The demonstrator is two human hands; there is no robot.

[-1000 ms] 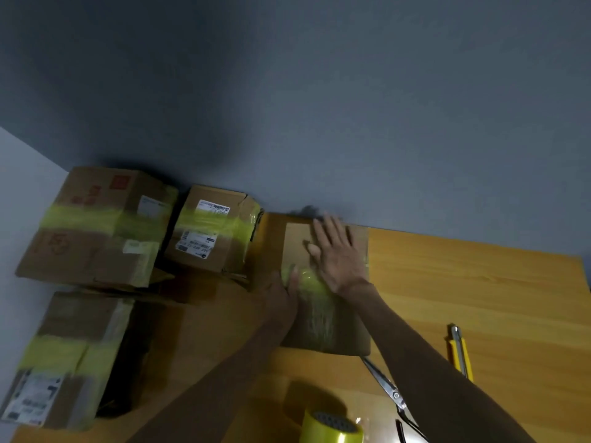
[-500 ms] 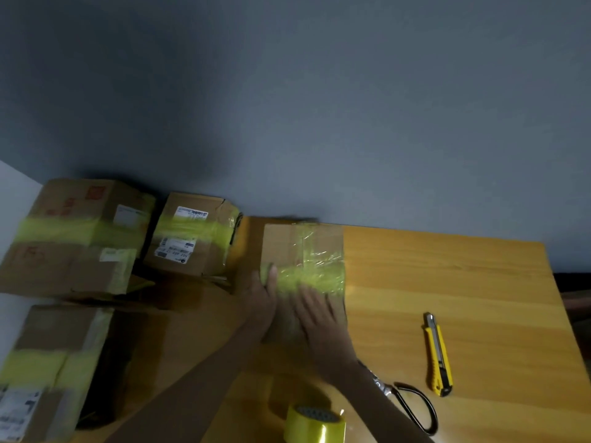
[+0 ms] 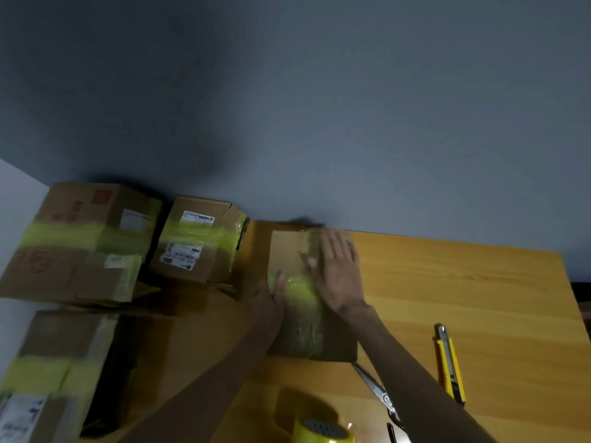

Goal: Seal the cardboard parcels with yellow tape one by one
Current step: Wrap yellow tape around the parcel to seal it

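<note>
A flat cardboard parcel [image 3: 286, 251] lies on the wooden table [image 3: 463, 298], with yellow tape [image 3: 303, 292] running along its top. My right hand [image 3: 339, 276] lies flat with straight fingers on the tape near the parcel's far end. At the parcel's left edge my left hand [image 3: 270, 302] rests against it, thumb on the tape. A roll of yellow tape [image 3: 323, 431] stands at the table's near edge.
Three taped cardboard boxes [image 3: 83, 241] [image 3: 198, 241] [image 3: 48, 378] stand at the left. A yellow utility knife [image 3: 449, 362] lies to the right of my right arm. Scissors [image 3: 380, 394] lie beside the roll. A grey wall rises behind the table.
My right hand slid from the parcel's far end to its near end and is now back at the far end, along the tape. My left hand stayed at the left edge.
</note>
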